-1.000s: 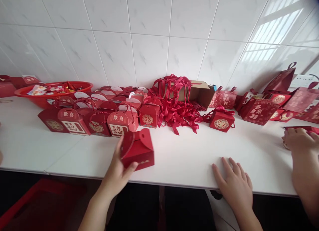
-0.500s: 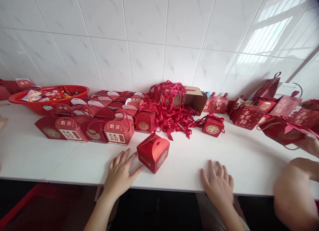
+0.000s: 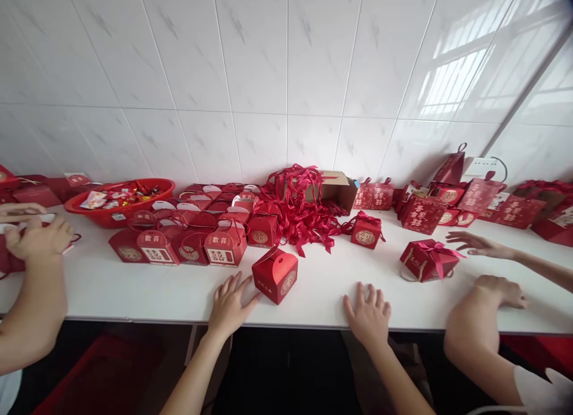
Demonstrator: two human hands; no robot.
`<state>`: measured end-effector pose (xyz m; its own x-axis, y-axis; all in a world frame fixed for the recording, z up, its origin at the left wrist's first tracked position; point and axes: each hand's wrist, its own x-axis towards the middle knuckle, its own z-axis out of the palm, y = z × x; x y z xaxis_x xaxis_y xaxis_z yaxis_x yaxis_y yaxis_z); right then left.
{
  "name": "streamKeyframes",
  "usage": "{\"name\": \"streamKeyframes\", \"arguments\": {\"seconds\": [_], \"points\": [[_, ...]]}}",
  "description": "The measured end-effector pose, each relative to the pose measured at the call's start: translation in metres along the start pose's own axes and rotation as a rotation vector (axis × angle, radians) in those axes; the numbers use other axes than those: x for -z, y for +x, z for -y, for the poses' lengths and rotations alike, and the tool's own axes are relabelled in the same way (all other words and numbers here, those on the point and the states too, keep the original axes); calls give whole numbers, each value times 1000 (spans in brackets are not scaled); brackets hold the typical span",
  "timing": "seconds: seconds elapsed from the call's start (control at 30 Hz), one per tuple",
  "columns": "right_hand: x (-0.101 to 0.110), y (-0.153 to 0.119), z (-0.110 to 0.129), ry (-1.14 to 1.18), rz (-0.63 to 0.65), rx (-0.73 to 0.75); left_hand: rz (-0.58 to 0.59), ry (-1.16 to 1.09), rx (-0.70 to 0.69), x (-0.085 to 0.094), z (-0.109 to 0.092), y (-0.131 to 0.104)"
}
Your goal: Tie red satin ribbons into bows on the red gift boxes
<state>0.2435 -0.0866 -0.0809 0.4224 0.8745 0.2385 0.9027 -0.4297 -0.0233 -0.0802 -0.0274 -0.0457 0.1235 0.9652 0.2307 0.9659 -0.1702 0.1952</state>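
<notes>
A glossy wall (image 3: 313, 57) of large, grey-veined tiles runs along the far side. Against it stretches the smooth white tabletop (image 3: 322, 289), its straight near edge crossing the view from left to right. There is room for moving between the person's two hands, and a broad white strip runs on along the near right.

On the left stands a close-packed block of red card boxes (image 3: 224, 242) with rounded tops and twisted cord handles, its front row set well back from the near edge. Behind its left end sits a round, shiny red plastic basin (image 3: 92, 217) of wrapped sweets. Right of the block, satiny ribbons (image 3: 308, 227) spill in a loose tangle beside a brown cardboard carton (image 3: 342, 194) lying with its mouth to the near side.

The left hand (image 3: 230, 304) and right hand (image 3: 369, 316) lie at the near edge, palms down, fingers spread, gripping nothing. Between them, closer to the left, a squarish red box (image 3: 271, 277) stands upright, with a curved, holed flap and a round gold print. Its near-left corner is by the left thumb; whether they touch is hard to tell.
</notes>
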Motion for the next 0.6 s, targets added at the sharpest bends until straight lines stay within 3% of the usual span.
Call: {"name": "streamKeyframes", "arguments": {"seconds": [0.17,0.4,0.6], "points": [[-4,-1,0,19,-36,-14,-31,-23,-45,-5,8,-6],[-16,1,1,64,-71,-43,-189,-31,-157,-28,36,-20],[-15,3,0,83,1,-38,-194,-15,-168,-41,50,-17]]}}
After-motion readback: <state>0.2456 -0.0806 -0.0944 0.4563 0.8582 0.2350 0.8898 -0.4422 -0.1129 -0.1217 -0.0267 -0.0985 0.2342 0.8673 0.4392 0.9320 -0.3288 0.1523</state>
